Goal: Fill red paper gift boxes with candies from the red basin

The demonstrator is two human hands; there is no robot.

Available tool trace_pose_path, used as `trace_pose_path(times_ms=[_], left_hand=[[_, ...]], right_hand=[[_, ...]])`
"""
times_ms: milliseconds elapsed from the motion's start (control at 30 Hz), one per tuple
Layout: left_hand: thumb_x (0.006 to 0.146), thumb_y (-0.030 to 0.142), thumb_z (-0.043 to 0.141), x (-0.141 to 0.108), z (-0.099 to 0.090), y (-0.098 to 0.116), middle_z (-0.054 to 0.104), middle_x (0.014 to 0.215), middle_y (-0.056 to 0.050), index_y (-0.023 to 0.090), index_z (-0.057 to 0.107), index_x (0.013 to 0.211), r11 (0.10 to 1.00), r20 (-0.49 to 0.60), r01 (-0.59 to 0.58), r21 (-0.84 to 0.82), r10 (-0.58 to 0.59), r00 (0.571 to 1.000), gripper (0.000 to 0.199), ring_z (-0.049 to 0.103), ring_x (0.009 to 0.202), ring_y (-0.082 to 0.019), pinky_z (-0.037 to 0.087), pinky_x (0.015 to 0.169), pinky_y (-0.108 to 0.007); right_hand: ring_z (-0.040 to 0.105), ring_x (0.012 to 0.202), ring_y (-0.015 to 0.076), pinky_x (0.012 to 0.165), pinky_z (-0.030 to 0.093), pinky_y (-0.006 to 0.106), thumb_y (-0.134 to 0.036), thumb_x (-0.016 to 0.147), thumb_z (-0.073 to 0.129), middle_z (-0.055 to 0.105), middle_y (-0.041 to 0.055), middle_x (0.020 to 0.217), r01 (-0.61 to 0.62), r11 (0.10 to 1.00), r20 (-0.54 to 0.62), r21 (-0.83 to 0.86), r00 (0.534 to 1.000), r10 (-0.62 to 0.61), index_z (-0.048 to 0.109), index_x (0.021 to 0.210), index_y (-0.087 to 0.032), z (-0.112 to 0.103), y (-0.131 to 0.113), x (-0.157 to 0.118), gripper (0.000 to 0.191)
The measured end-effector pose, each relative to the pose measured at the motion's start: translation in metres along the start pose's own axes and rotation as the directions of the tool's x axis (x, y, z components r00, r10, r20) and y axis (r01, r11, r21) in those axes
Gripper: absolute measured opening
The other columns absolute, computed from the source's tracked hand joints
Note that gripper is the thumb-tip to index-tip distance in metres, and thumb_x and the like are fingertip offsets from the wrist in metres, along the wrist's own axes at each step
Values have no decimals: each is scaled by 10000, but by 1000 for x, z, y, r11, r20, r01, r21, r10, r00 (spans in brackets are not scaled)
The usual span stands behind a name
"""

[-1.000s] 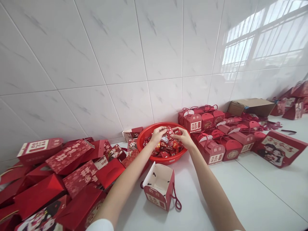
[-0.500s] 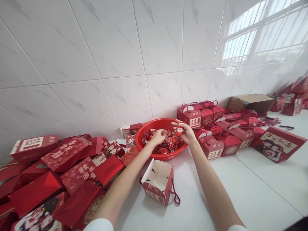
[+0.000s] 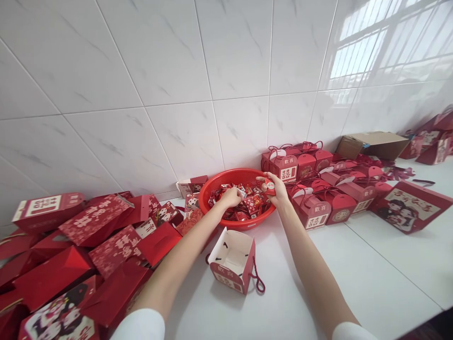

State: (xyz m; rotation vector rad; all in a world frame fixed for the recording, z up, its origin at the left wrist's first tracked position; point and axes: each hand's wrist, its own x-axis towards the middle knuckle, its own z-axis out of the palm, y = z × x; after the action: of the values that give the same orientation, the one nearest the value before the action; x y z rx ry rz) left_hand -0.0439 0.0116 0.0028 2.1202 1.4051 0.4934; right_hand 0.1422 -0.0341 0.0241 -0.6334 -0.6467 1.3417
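A red plastic basket (image 3: pixel 244 225) full of small red wrapped candies (image 3: pixel 252 204) stands against the tiled wall. My left hand (image 3: pixel 230 198) reaches into it with its fingers pinched together; a small pale piece shows at the fingertips, too small to name. Over the basket's right rim, my right hand (image 3: pixel 279 190) is closed around a red wrapped candy (image 3: pixel 270 186) with a pale round print. In front of the basket sits an open red gift box (image 3: pixel 231 264), its white inside facing up and a dark red cord handle hanging at its right.
Folded red boxes (image 3: pixel 113 245) lie heaped on the left. Closed red gift boxes (image 3: pixel 311 208) with cord handles stand in rows on the right. Behind them is a cardboard box (image 3: pixel 375 141). A larger printed red box (image 3: pixel 410 208) stands at far right.
My left hand has moved slightly within the basket, its fingers now pinched lower among the candies. My right hand still holds its candy, now turned a little. The view has shifted slightly.
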Motion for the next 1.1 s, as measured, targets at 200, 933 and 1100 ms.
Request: trace_pose_path(times_ms=[200,933,1100], left_hand=[[703,6,577,5,-2,2,784,902,-33,163,770,861,993,249,-94,76,73,966,295,706,897,-195,520,835,-257],[716,433,736,1,-12,19,639,669,-4,160,628,678,947,153,-135,-292,185,971,295,622,695,-183,507,698,-302],[712,558,745,-16,-20,19,713,865,-61,137,700,877,817,8,-130,-561,163,987,454,665,788,-178,545,767,-324]], right_hand=[[492,387,104,355,406,212,-267,743,586,714,67,636,28,999,-29,17,999,-27,442,645,-219,-2,0,2,181],[474,372,95,345,362,209,-290,680,653,710,51,621,76,995,8,-67,997,-76,556,686,-191,4,3,-2,139],[507,416,119,346,382,222,-277,651,638,669,44,569,42,993,3,-107,999,-42,569,597,-190,3,5,0,124]])
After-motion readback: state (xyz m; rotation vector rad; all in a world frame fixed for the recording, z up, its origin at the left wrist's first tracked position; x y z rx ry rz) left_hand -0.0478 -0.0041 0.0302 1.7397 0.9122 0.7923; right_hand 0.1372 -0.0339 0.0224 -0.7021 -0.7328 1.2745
